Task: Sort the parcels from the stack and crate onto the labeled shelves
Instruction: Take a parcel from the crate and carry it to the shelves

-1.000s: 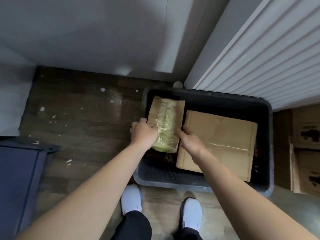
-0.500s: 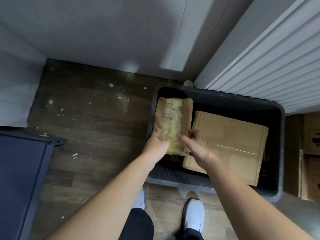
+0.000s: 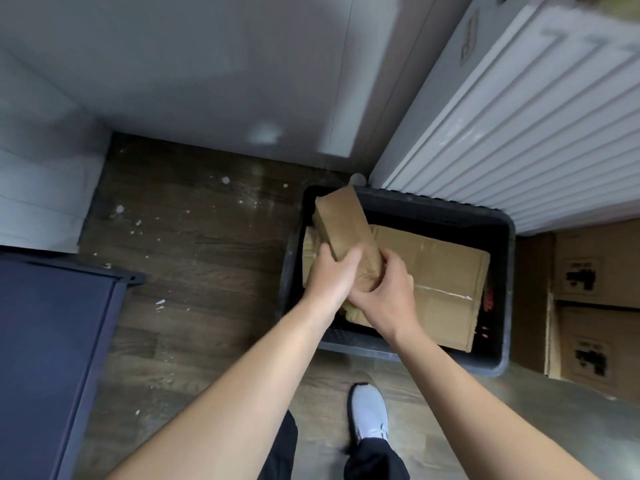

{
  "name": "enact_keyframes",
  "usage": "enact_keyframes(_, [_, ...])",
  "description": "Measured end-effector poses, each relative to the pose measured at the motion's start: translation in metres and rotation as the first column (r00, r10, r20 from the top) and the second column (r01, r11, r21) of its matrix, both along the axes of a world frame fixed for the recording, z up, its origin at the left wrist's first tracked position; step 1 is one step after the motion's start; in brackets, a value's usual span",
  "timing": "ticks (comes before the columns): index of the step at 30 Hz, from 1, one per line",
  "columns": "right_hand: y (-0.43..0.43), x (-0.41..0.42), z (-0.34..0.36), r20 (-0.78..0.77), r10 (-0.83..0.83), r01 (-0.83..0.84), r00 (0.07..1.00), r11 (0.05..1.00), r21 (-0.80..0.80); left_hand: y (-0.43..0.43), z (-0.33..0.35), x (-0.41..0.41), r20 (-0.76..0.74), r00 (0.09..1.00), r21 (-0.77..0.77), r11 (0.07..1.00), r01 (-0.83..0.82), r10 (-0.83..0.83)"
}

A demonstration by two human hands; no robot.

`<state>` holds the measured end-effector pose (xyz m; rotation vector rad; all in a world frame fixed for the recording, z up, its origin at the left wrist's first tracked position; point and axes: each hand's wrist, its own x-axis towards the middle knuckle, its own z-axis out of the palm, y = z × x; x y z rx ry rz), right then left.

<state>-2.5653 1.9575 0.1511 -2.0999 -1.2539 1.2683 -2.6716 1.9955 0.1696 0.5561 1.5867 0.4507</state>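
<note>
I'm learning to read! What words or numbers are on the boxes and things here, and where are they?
None can be read.
Cardboard boxes on the right: dark printed marks, too blurred to read.
Grey wall panel at the top: a small sign, too blurred to read.
Small parcel held in the left hand and right hand: no writing shows.
Big flat parcel in the crate: only tape, no words.

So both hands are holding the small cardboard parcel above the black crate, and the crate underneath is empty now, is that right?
Not quite. Both hands, left hand and right hand, do hold the small parcel above the black crate, but the crate is not empty: the head view shows a large flat cardboard parcel lying inside it.
</note>
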Motion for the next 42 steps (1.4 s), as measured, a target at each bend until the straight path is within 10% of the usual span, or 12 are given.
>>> enact_keyframes(13, [0.028, 0.048, 0.133, 0.031, 0.084, -0.088, 0.996, 0.980, 0.179, 0.004, 0.110, -0.005, 0.215, 0.906, -0.027, 0.929, -0.368, 0.365])
enact_keyframes(22, [0.069, 0.063, 0.256, -0.550, 0.062, -0.180, 0.833, 0.970, -0.164, 0.007, 0.234, -0.028, 0.449, 0.816, 0.020, 0.908, -0.418, 0.365])
enact_keyframes(28, [0.079, 0.035, 0.338, -0.216, 0.319, -0.291, 0.923, 0.945, 0.150, 0.009, 0.311, -0.045, 0.228, 0.933, 0.252, 0.909, -0.332, 0.278])
enact_keyframes(42, [0.070, -0.065, 0.503, -0.309, 0.684, -0.571, 0.660, 0.725, 0.386, -0.064, 0.461, -0.113, 0.179, 0.885, 0.564, 0.691, -0.451, 0.431])
